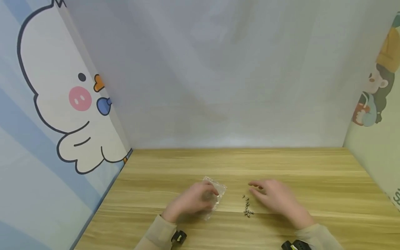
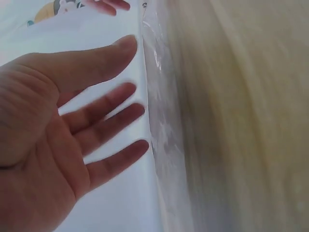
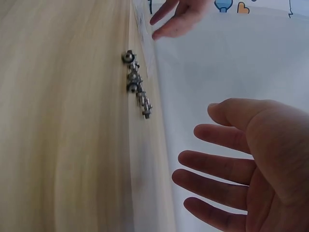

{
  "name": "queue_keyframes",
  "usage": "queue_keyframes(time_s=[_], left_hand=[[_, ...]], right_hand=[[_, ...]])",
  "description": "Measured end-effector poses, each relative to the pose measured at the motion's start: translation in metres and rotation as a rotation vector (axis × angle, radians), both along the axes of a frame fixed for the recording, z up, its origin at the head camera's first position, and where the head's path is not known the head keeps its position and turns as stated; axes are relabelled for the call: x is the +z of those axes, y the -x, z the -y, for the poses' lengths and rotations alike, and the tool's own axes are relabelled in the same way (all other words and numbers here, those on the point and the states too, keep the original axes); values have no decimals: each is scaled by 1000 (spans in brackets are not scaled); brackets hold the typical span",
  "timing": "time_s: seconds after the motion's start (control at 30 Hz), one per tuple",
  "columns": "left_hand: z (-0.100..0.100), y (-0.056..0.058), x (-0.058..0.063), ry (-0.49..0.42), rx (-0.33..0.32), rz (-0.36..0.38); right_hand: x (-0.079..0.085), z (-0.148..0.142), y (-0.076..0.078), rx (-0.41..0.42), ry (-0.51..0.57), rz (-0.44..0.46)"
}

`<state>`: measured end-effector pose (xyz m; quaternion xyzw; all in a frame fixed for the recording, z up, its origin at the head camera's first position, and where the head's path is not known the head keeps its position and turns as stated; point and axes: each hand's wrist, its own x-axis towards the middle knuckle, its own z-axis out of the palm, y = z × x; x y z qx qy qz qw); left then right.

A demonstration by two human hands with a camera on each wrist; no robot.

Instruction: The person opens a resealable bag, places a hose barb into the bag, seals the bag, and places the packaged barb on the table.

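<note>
A clear plastic bag (image 1: 220, 189) lies flat on the wooden table, partly hidden by my left hand (image 1: 197, 198). In the left wrist view the fingers of that hand are parted and loosely bent, with nothing between them, above the bag (image 2: 166, 130). To the right of the bag is a small cluster of shiny metal pieces (image 1: 247, 211), too small to name surely. My right hand (image 1: 276, 198) hovers just right of them. Its fingers (image 3: 217, 166) are spread, holding nothing, and the metal pieces (image 3: 133, 77) sit apart from them in the right wrist view.
The wooden tabletop (image 1: 150, 173) runs back to a pale grey curtain-like wall (image 1: 218, 86). Side panels carry a white cartoon bird (image 1: 56, 69) at left and a cartoon figure (image 1: 375, 86) at right. Each wrist wears a black strapped device (image 1: 178, 237).
</note>
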<state>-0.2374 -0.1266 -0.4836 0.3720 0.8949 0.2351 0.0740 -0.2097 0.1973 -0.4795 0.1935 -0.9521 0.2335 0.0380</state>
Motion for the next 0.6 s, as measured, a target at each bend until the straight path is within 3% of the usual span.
queue_keyframes(time_s=[0.1, 0.33, 0.43, 0.6], left_hand=[[0, -1, -1, 22, 25, -25], [-1, -2, -4, 143, 78, 7], [-2, -2, -3, 155, 56, 6], [-2, 0, 0, 157, -38, 22]], right_hand=[[0, 5, 2, 9, 8, 6], [-3, 13, 8, 40, 38, 21], [-3, 18, 10, 59, 68, 24], [-1, 30, 13, 135, 156, 50]])
